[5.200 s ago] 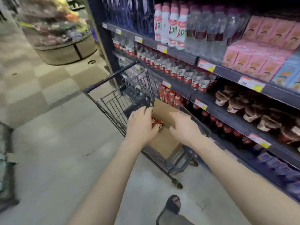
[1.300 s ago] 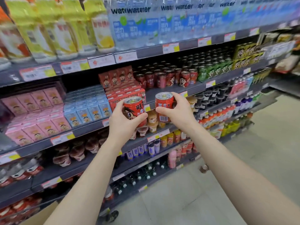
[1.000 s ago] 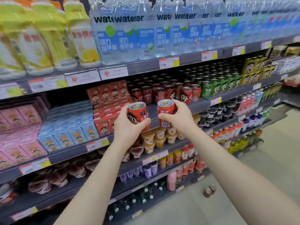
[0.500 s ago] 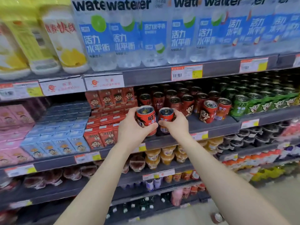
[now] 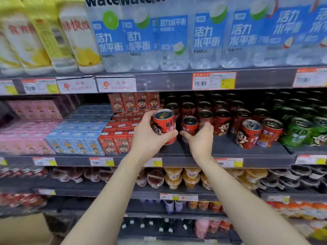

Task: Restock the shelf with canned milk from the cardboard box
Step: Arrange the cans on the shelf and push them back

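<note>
Our left hand (image 5: 150, 138) is wrapped round a red milk can (image 5: 164, 125), thumb across the front, fingers curled behind; it hangs over the shelf (image 5: 230, 150), whether touching we cannot tell. Our right hand (image 5: 200, 138) closes on a second red can (image 5: 190, 125), thumb under its front, just at three o'clock of the first and close to the standing red cans (image 5: 222, 122) at one o'clock. The risks we judge: our right knuckles nudging that row and toppling it, the two held cans knocking, or a can set too near the shelf lip tipping off. The cardboard box (image 5: 24, 230) sits at seven o'clock, far below
</note>
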`<state>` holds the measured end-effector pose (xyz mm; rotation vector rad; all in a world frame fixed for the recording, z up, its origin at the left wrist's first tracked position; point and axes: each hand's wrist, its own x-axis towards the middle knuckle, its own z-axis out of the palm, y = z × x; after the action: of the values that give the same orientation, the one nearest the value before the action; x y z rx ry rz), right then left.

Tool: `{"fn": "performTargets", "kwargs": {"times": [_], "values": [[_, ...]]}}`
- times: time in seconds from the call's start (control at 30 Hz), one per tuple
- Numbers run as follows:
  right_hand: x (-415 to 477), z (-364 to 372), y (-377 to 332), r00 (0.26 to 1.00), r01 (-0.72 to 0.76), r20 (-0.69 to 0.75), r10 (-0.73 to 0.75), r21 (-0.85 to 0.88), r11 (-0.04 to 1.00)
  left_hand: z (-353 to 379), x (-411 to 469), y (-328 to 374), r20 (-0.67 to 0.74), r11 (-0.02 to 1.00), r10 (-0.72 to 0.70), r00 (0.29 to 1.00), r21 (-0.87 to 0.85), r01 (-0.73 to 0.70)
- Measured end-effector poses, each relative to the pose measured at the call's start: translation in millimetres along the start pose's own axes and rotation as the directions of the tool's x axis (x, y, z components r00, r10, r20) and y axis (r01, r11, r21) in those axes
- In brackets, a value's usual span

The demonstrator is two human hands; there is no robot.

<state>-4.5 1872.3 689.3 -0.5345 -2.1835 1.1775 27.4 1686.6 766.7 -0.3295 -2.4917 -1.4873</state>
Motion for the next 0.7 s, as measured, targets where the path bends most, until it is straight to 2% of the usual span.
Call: {"fn": "performTargets", "kwargs": {"times": [0.37,0.5,0.7], "values": [[4,5,-7,0.997,0.066,-0.022,-0.068,-0.082,0.994,10,10,1,-0.03,0.996,-0.026,0.999,0.085,0.028],[5,5,-10,0.992,0.1,-0.055,-0.118,-0.255,0.962,14,16,-2,-0.019,0.993,-0.028,0.999,0.114,0.03],[13,3,-17,1.0,0.029,0.016,-0.025,-0.303,0.953,20,26,-11,0.033,0.982,-0.023,0.999,0.186,0.016]]}}
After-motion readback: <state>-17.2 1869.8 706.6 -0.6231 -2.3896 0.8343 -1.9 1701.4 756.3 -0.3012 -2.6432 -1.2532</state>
